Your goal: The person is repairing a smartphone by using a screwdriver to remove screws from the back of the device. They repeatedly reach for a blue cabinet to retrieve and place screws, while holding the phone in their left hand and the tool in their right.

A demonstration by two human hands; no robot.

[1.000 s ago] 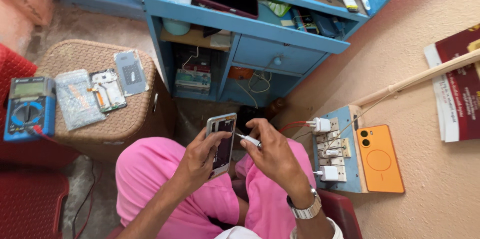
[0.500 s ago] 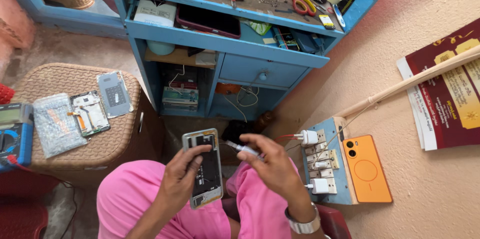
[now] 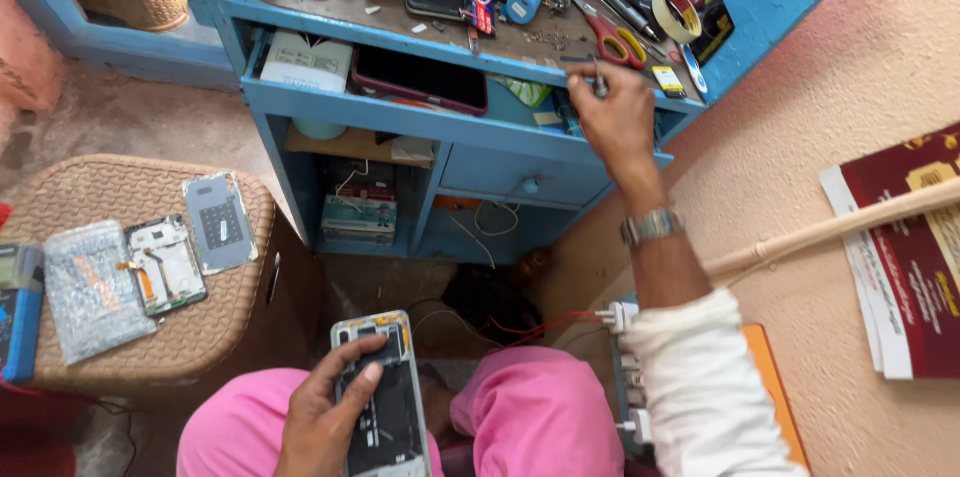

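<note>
My left hand grips an opened phone with its back cover off, held over my lap in pink trousers. My right hand, a watch on its wrist, is stretched up to the front edge of the blue wooden desk. Its fingertips pinch a thin metal tool, probably tweezers or a small screwdriver, next to red-handled scissors.
The desk top holds phones, a tape roll and several tools. A wicker stool at left carries a phone frame, a back cover, a bubble bag and a multimeter. A power strip sits at my right knee.
My right hand left the phone and reached up to the desk with the thin tool. My view tilted upward. The left hand kept the phone over my lap.
</note>
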